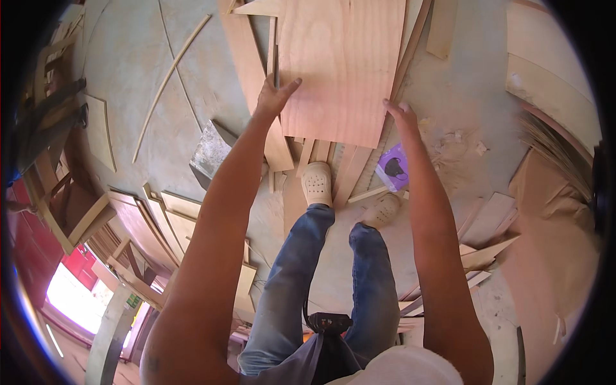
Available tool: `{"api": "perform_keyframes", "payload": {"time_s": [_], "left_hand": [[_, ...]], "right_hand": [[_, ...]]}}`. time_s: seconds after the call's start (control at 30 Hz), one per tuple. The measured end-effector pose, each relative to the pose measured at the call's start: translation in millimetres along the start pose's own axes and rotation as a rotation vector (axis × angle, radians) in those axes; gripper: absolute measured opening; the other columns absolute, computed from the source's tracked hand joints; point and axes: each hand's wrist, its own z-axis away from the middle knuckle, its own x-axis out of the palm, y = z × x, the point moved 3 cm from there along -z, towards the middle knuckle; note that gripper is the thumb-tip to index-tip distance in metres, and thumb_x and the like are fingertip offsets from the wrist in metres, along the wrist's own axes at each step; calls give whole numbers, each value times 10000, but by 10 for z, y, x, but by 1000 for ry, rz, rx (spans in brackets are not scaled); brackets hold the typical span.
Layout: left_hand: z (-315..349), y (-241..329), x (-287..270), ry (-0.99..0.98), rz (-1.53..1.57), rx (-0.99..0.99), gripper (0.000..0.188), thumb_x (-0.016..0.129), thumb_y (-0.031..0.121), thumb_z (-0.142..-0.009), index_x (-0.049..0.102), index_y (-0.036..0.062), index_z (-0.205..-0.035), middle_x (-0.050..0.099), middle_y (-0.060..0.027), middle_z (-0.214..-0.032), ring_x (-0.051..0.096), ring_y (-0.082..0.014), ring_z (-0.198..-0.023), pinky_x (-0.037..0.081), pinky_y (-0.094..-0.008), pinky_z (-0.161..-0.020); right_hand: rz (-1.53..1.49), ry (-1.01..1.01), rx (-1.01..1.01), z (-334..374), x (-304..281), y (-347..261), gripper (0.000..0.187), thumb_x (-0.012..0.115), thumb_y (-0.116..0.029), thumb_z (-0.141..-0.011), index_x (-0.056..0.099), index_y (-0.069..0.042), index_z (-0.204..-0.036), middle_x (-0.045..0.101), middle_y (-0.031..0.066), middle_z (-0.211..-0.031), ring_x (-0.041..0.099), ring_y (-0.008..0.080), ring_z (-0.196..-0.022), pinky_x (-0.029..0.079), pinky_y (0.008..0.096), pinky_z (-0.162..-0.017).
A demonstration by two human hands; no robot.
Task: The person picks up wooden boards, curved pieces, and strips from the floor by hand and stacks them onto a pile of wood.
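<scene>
Plainly, plywood panel [340, 70] between left fingers [270, 83], right fingers [391, 108].

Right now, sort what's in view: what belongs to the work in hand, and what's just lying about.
In hand:
plywood panel
left hand, at its left edge
right hand, at its right edge

Apparently just lying about:
curved wooden strip
purple packet
grey block

Floor [138, 45] passable left, bar thin strips [165, 80], grey block [212, 151]. Planks [351, 170] jut past near edge of panel [340, 64]; purple packet [396, 157] by right corner.
</scene>
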Motion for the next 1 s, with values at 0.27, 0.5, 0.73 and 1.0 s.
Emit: {"api": "perform_keyframes", "payload": {"time_s": [0.27, 0.5, 0.73, 1.0], "left_hand": [[-355, -457, 251, -136, 312, -151, 1020, 647, 616, -688, 275, -98, -1314, 468, -228, -1232, 471, -305, -1139, 376, -382, -960], [135, -628, 288, -192, 562, -315, 1040, 703, 573, -667, 295, -172, -1267, 513, -233, -1175, 547, -287, -1039, 449, -357, -881], [1012, -558, -113, 9, 381, -317, 772, 712, 509, -697, 542, -149, -1064, 613, -200, -1007, 615, -237, -875, 494, -303, -753], [2488, 465, -1080, -46, 36, -251, 625, 675, 454, -748, 595, -100, -1028, 642, -144, -915, 616, -187, -772, 488, -290, -656]], "right_hand": [[0, 203, -148, -111, 392, 15, 755, 713, -461, -682, 514, 147, -1082, 577, 267, -1061, 561, 314, -1020, 432, 362, -874], [-345, -171, 70, 306, -56, -209, 713, 730, -434, -671, 544, 95, -1111, 560, 243, -1135, 540, 299, -1070, 417, 352, -903], [-439, -326, 103, 1323, 181, -142, 477, 742, -251, -697, 600, 65, -1024, 645, 142, -933, 621, 207, -827, 490, 315, -721], [-692, -204, 128, 2883, 237, 8, 387, 740, -212, -712, 623, 42, -980, 652, 112, -842, 630, 179, -728, 504, 299, -643]]}}
